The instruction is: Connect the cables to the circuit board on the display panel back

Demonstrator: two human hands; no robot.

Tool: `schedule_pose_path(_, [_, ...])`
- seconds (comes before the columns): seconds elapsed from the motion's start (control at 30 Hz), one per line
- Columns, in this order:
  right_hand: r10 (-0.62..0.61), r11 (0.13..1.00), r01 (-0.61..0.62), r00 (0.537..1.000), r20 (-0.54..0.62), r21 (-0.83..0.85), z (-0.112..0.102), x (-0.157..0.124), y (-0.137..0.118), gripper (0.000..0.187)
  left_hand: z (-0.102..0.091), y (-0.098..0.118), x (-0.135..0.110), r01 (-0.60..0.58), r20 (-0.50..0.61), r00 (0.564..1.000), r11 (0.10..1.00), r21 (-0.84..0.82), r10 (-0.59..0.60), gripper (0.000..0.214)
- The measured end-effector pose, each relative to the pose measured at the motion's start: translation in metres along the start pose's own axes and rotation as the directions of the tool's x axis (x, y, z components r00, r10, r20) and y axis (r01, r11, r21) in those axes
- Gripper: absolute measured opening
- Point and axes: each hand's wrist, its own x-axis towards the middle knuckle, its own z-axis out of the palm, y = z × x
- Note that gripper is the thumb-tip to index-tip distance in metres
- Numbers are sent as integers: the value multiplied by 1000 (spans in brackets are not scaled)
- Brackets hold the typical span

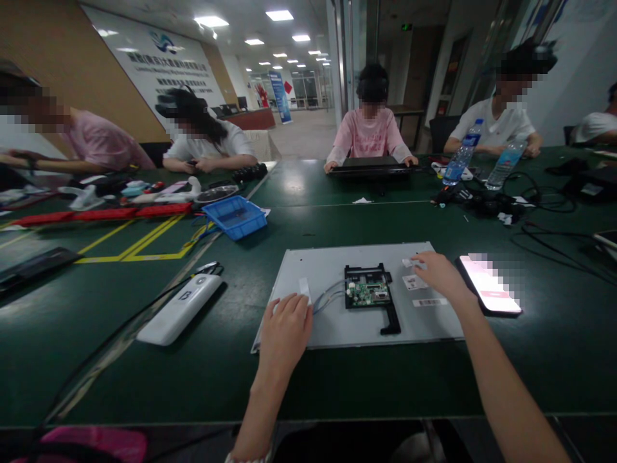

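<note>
A grey metal panel lies flat on the green table in front of me. On it sits a small green circuit board in a black bracket, with thin wires running left. My left hand rests on the panel's left part, fingers curled down near the wires and a strip of white tape. My right hand lies on the panel's right part, fingers bent over a white sticker. Whether either hand pinches anything is hidden.
A lit phone lies right of the panel. A white power bank with a cable lies to the left, a blue bin beyond it. Water bottles, cables and a laptop stand farther back, where several people sit.
</note>
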Motion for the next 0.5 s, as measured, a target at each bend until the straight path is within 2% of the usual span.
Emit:
schedule_pose_path(0.13, [-41, 999, 41, 999, -5, 21, 5, 3, -2, 31, -4, 16, 15, -38, 5, 999, 995, -92, 38, 26])
schedule_pose_path(0.27, [-61, 998, 61, 998, -9, -2, 13, 5, -3, 28, -5, 34, 39, -90, 23, 995, 977, -193, 97, 33])
schedule_pose_path(0.5, [-65, 996, 63, 997, -41, -62, 23, 6, -5, 23, 18, 46, 86, -186, 74, 974, 937, -294, 216, 42])
